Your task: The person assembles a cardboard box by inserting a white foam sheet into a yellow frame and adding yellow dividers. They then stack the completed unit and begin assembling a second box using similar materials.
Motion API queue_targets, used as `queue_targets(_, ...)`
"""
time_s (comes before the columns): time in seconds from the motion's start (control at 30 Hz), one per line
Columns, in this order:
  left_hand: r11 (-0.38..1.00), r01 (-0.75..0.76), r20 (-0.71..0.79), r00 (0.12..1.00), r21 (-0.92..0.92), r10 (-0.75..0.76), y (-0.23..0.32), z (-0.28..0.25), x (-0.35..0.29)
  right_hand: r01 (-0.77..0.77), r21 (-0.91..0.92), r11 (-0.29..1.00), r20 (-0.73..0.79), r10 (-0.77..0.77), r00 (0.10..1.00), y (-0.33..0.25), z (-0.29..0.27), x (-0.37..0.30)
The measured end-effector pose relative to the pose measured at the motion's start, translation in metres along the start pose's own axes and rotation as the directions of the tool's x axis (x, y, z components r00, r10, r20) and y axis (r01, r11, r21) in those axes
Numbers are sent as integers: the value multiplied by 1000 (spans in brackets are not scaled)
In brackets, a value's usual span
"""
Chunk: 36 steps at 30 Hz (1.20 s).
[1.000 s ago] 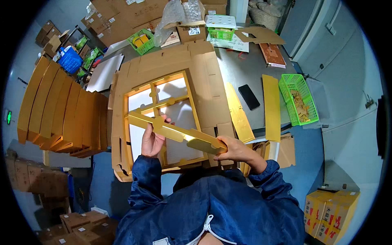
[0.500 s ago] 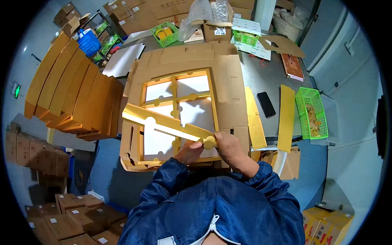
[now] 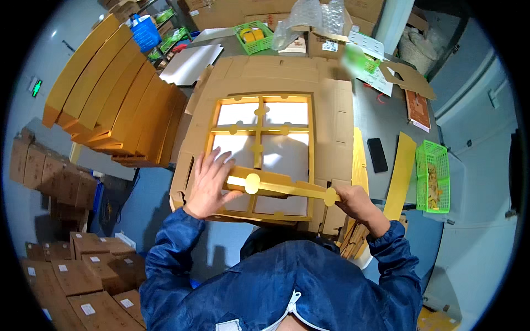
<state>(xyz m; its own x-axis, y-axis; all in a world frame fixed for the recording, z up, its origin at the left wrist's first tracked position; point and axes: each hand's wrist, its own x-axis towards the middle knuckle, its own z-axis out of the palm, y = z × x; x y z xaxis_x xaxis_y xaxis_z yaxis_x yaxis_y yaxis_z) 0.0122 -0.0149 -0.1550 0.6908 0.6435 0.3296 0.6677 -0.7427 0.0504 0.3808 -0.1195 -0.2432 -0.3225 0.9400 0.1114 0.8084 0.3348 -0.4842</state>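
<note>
A gold divider strip (image 3: pixel 292 188) with round tabs lies crosswise over the near part of a shallow gold frame (image 3: pixel 311 143). My right hand (image 3: pixel 358 205) is closed on the strip's right end. At its left end my left hand (image 3: pixel 211 185) is open, fingers spread, with the thumb below the strip and the fingers over the frame's left edge. The frame has a white bottom (image 3: pixel 285 151) and gold cross dividers (image 3: pixel 258 144) with round tabs. It lies on brown cardboard (image 3: pixel 333 124). The hand hides the strip's left tip.
Gold panels stand stacked (image 3: pixel 124 102) at left. To the right lie a black phone (image 3: pixel 377 155), a loose gold strip (image 3: pixel 401 174) and a green basket (image 3: pixel 424 176) of small pieces. Another green basket (image 3: pixel 259 47) and an opened carton (image 3: pixel 326 44) stand behind.
The strip has turned from a steep slant to nearly crosswise and sits nearer to me. My left hand has let go near its right end and moved left, spreading its fingers. The view has shifted.
</note>
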Motion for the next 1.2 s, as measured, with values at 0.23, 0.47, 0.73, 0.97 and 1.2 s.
queue_targets(0.23,945,130,567,821,-301,68,-26,52,-42,-18,-26,999,161,22,987,-14,-17,26)
queue_targets(0.47,937,140,628,772,-319,98,25,95,-38,371,86,924,151,-381,912,-105,47,84)
queue_targets(0.73,948,181,397,915,-262,-65,-30,72,-58,434,-71,898,47,-432,901,-143,107,148)
queue_targets(0.97,725,688,145,715,30,-684,-106,106,-100,348,-177,921,187,-316,930,-128,178,242)
queue_targets(1.2,640,755,192,655,-142,-730,-127,174,-124,277,-166,946,156,-252,955,-131,219,269)
